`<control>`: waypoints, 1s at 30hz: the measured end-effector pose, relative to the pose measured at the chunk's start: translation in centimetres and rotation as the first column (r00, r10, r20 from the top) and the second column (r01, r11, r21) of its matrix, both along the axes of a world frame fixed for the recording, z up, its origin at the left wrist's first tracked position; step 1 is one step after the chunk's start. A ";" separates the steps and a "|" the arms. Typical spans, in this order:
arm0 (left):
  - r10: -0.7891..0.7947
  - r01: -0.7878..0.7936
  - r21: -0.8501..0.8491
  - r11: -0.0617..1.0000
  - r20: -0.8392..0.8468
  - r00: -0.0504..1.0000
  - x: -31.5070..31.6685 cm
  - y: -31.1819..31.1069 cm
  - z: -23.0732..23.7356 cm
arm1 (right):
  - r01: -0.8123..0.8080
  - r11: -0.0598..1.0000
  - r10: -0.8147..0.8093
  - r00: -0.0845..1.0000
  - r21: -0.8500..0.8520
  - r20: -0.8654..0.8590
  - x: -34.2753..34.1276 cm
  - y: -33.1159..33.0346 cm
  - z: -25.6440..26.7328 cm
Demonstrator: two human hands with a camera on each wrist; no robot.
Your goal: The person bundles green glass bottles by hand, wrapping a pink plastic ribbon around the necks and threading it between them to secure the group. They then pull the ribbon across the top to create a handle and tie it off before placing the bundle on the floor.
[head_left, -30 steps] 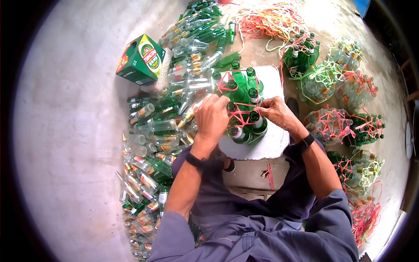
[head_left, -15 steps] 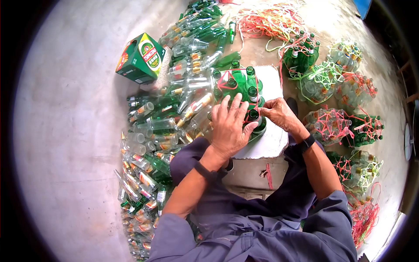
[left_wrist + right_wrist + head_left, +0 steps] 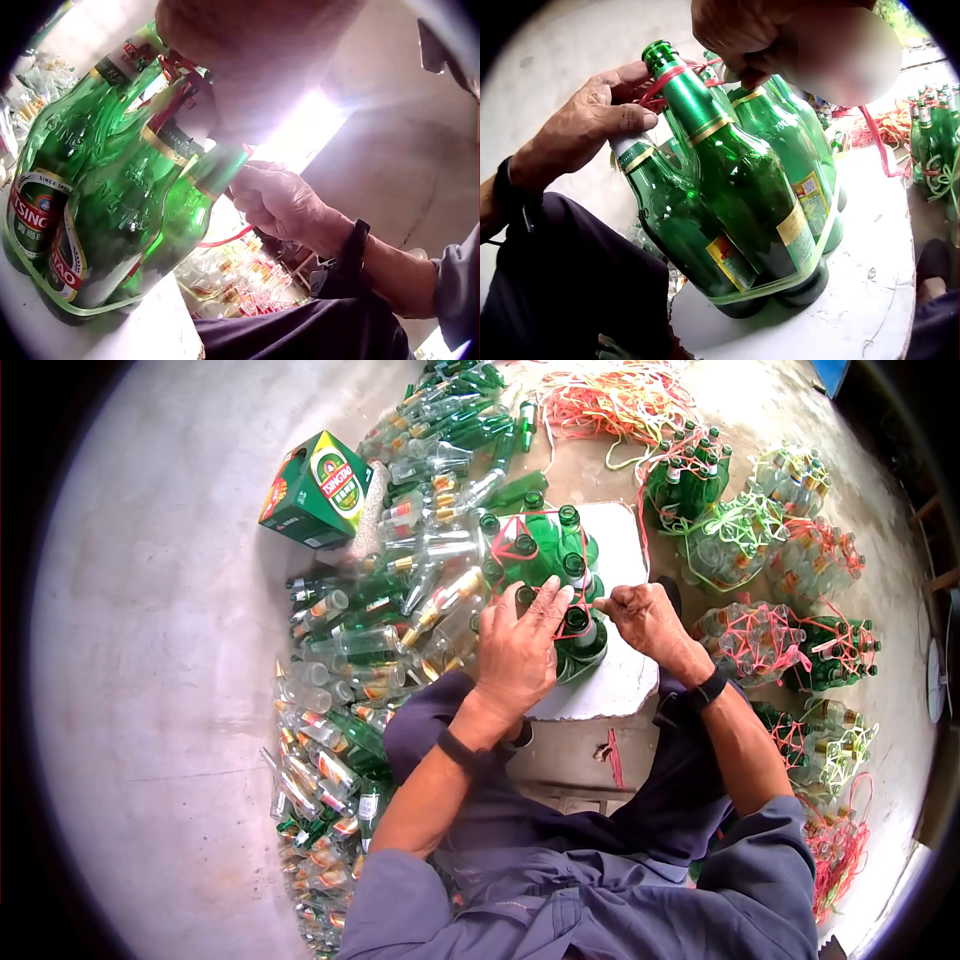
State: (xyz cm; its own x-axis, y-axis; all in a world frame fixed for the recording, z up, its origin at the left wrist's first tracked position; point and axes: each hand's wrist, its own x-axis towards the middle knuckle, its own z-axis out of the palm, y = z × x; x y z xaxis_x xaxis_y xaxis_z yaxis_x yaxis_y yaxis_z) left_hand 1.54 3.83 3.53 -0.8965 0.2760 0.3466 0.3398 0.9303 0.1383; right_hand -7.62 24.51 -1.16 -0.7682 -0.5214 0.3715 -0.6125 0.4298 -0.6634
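A bundle of green beer bottles [image 3: 742, 165] stands upright on a white board [image 3: 615, 690] in front of me. Red plastic strap [image 3: 673, 75] crosses between the bottle necks, and a pale green band [image 3: 769, 290] circles the bottles low down. My left hand [image 3: 515, 660] reaches over the near necks; the right wrist view shows its thumb and fingers curled around a neck beside the strap. At the right of the necks, my right hand [image 3: 655, 625] is curled with thumb and fingers pinching the red strap. Its fingertips are partly hidden in the right wrist view.
Loose empty bottles [image 3: 370, 645] lie piled along the left. A green Tsingtao carton [image 3: 320, 495] stands beyond them. Tangled straps [image 3: 610, 400] lie at the back, and several tied bottle bundles [image 3: 750, 640] line the right side.
My left hand has moved from the left of the necks to over the near bottles, its fingers now reaching across them. My right hand has drawn slightly right, away from the necks.
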 end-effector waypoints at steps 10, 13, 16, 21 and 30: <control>0.011 -0.011 -0.018 1.000 0.022 1.000 0.0 -0.2 -0.1 | 0.050 0.997 -0.055 0.995 0.058 0.087 0.7 1.0 -0.1; 0.006 -0.006 0.014 1.000 -0.010 1.000 0.0 -0.3 -0.2 | 0.022 0.997 -0.025 0.999 0.074 0.032 0.4 1.3 0.3; 0.006 -0.005 0.042 0.999 -0.021 1.000 0.0 -0.3 -0.3 | -0.052 0.998 0.056 0.990 0.036 -0.127 -0.6 1.5 1.9; 0.026 -0.020 0.078 0.997 -0.077 0.997 -0.1 -0.7 -0.8 | -0.090 0.900 0.237 0.922 0.427 -0.307 -1.6 2.2 5.7; 0.020 0.000 0.135 0.991 -0.149 0.989 -0.4 -0.5 -1.6 | -0.128 0.739 0.473 0.798 0.661 -0.374 -2.6 -0.9 10.8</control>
State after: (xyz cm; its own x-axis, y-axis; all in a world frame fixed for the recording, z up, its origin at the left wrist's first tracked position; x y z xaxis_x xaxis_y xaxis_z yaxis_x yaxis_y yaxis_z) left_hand 1.15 3.29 1.94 -0.8341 0.2092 0.5104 0.3571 0.9100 0.2107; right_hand -10.21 23.63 9.61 -0.3274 -0.9267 0.1844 -0.9346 0.3463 0.0813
